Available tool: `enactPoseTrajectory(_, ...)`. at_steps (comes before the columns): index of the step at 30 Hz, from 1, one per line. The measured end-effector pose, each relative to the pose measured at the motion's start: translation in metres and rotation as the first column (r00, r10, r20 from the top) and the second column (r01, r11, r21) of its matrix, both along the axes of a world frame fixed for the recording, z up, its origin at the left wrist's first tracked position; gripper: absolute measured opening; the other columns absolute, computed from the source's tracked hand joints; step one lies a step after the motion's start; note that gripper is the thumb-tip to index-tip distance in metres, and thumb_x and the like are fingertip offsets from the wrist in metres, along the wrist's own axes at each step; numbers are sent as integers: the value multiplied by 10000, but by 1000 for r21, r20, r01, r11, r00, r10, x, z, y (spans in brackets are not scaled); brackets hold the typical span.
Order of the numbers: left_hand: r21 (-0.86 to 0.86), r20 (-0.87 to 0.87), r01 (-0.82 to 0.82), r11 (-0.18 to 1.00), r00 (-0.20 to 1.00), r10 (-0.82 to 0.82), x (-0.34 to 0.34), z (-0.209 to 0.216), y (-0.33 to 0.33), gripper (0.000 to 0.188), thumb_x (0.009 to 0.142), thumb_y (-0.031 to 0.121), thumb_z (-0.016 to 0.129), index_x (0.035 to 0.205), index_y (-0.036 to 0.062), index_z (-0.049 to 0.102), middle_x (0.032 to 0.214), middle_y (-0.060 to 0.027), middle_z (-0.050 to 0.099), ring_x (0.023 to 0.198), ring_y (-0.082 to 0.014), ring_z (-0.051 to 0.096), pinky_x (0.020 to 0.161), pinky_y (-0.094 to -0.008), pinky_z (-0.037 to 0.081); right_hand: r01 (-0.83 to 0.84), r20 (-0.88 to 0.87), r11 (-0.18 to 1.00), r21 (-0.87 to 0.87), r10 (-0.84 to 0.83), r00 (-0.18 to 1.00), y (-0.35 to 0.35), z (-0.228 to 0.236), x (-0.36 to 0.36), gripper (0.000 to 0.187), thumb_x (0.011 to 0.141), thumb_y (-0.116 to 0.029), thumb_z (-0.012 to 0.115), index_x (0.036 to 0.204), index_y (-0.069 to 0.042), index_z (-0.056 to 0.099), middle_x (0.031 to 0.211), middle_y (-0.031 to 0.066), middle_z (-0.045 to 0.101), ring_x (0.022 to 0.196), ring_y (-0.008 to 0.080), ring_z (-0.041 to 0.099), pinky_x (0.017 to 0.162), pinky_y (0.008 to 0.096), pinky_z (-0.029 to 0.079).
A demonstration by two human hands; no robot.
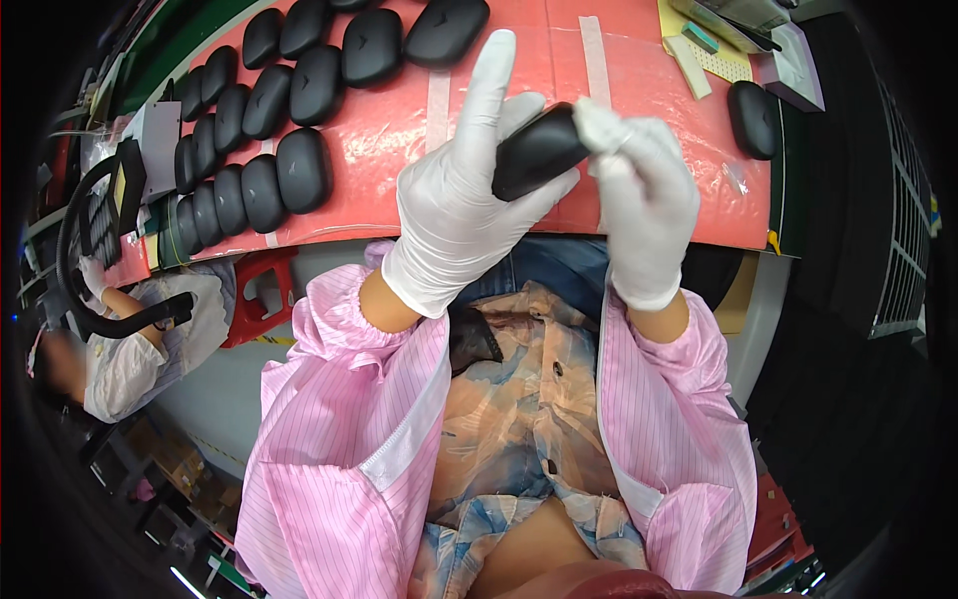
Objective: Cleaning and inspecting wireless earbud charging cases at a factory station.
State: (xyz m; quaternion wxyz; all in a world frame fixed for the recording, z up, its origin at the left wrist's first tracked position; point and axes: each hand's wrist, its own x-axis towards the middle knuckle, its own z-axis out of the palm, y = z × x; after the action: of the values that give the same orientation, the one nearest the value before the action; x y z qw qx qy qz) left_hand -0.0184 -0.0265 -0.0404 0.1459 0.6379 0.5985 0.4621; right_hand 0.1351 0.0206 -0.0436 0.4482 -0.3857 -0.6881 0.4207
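My left hand (461, 205), in a white glove, grips a smooth black oval case (535, 153) and holds it up above the front edge of the red work mat (399, 135); its index finger sticks straight up. My right hand (644, 200), also gloved in white, presses a small white cloth (597, 122) against the case's right end. Both pink striped sleeves rise from the bottom of the view.
Several identical black cases (261, 120) lie in rows on the mat's left and far side. One more black case (751, 118) sits at the right, near yellow and white pads (694, 55). Another person (130, 344) sits at lower left beside a black hose.
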Motion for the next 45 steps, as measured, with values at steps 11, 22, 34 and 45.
enactPoseTrajectory(11, 191, 19, 66, 979, 997, -71, -5, -4, -4, 890, 662, 32, 854, 1405, -54, 371, 1278, -164, 605, 1075, -245, 656, 966, -340, 498, -186, -368, 855, -484, -6, 930, -6, -6, -10, 271, 914, 26, 489, 1120, 20, 666, 875, 9, 609, 797, 83, 540, 761, 243, 450)
enactPoseTrajectory(22, -197, 961, 523, 829, -63, 269, -13, 7, -3, 446, 931, 320, 569, 1240, 1, 537, 1134, -77, 626, 998, -182, 639, 866, -340, 542, -123, 170, 953, 278, 77, 982, 31, 12, -10, 152, 835, -11, 637, 966, -56, 699, 770, 51, 617, 714, 178, 596, 669, 303, 467)
enactPoseTrajectory(34, -185, 968, 517, 836, -50, 245, -16, 12, 1, 679, 984, 515, 382, 1357, -50, 441, 1334, -208, 535, 1227, -313, 542, 1030, -440, 462, -177, 145, 887, 426, 127, 981, 33, 11, 9, 350, 767, 92, 514, 992, -72, 727, 841, 51, 639, 714, 185, 580, 670, 323, 495)
enactPoseTrajectory(45, -138, 961, 275, 952, -197, 196, -5, 2, 4, 342, 1003, 358, 478, 1137, 55, 560, 1061, -43, 624, 980, -153, 596, 855, -307, 484, -204, 203, 863, 462, 121, 972, -30, -50, -19, 439, 621, 101, 585, 996, -77, 728, 833, 13, 614, 673, 182, 533, 643, 313, 433)
